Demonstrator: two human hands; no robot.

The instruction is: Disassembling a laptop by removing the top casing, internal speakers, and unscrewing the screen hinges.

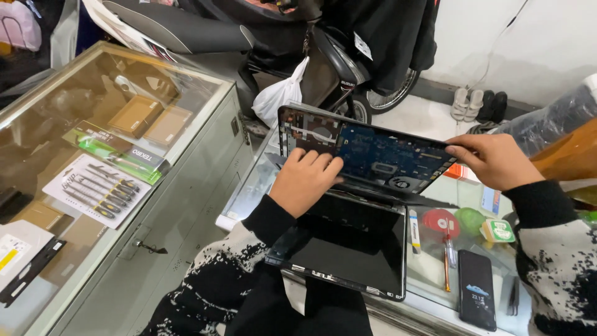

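The left hand lies with its fingers spread flat on the open laptop base, which is tilted up over the glass table. The right hand pinches the base's far right edge between thumb and fingers. A black phone lies near, on the right.

Free room: bare glass counter strip in front of my right hand | Obstacles there: phone, screwdriver, red disc | Left of my left hand: glass display case close by | Behind: parked motorbike blocks passage.
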